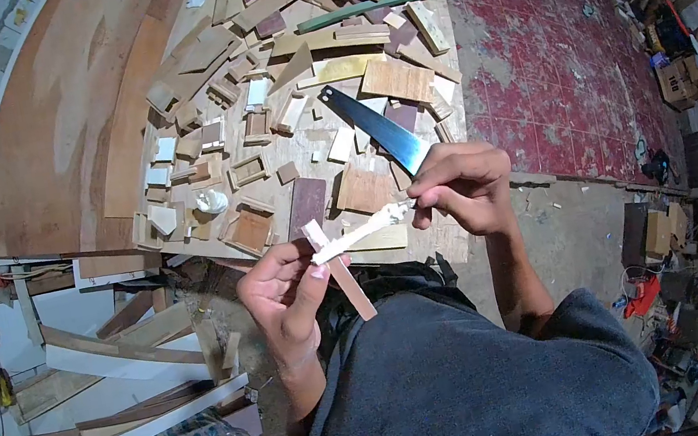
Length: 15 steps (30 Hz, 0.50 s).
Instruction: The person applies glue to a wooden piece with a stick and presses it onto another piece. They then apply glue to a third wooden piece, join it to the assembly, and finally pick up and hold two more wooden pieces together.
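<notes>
My left hand [283,295] is closed on a flat, narrow wooden strip [347,282], its thumb and fingers near the strip's upper part. Across that strip lies a thin white stick [359,233], its left end at my left thumb. The stick's right end is lumpy, as if caked with something white. There my right hand [467,188] pinches with thumb and forefinger, at or just beside the lumps. Behind my right hand a saw blade [380,127] rests on the worktable, its lower end hidden by the fingers.
Small wooden boxes [248,172], offcuts [395,81] and a green strip [364,10] crowd the worktable. A knotted white plastic bag [211,202] sits at its left. Large plywood sheets [59,110] lean left. A worn red surface [542,44] extends right; planks [128,341] are piled lower left.
</notes>
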Each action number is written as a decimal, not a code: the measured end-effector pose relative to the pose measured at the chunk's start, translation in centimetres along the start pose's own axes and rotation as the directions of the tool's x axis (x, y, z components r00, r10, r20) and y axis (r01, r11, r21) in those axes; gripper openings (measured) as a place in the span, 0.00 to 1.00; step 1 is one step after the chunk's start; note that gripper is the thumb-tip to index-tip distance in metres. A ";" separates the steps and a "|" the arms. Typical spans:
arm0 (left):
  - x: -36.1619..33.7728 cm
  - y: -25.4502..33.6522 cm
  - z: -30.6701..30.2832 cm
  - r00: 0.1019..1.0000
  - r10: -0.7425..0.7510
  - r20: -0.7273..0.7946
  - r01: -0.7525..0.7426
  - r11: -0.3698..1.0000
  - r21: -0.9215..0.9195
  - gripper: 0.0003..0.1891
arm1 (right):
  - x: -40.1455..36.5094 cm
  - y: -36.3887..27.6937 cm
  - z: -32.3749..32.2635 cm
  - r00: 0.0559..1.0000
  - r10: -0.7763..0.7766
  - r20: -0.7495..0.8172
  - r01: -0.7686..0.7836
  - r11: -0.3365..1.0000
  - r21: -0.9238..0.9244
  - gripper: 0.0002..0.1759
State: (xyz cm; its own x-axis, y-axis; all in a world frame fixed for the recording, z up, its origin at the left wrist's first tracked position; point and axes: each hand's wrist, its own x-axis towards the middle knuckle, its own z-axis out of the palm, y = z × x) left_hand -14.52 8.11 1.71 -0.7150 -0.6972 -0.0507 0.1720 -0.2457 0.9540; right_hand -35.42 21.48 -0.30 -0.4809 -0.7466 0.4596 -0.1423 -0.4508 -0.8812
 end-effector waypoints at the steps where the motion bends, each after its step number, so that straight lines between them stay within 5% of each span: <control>1: 0.0 0.0 0.1 1.000 -0.002 0.004 0.002 1.000 0.002 0.13 | 0.0 0.0 0.0 1.000 -0.001 -0.005 0.001 1.000 -0.001 0.03; 4: 0.0 0.1 0.7 1.000 0.000 0.004 0.000 1.000 0.029 0.13 | 0.2 0.0 0.2 0.993 0.021 -0.119 -0.019 1.000 0.020 0.03; 7: 0.0 0.4 1.3 0.998 -0.059 -0.016 0.060 0.995 0.078 0.17 | 0.3 0.1 0.2 0.999 -0.005 -0.050 0.000 0.993 -0.116 0.03; 15: -0.3 -0.5 1.3 0.999 0.002 0.035 -0.003 1.000 0.025 0.15 | -0.7 0.2 -0.7 1.000 0.003 0.015 -0.003 0.999 -0.039 0.04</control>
State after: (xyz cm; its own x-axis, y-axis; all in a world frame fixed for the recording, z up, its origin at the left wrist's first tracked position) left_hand -15.27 9.34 1.60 -0.7383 -0.6734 -0.0385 0.1570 -0.2271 0.9611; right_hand -35.69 22.22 -0.88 -0.4687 -0.7552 0.4584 -0.1749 -0.4292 -0.8861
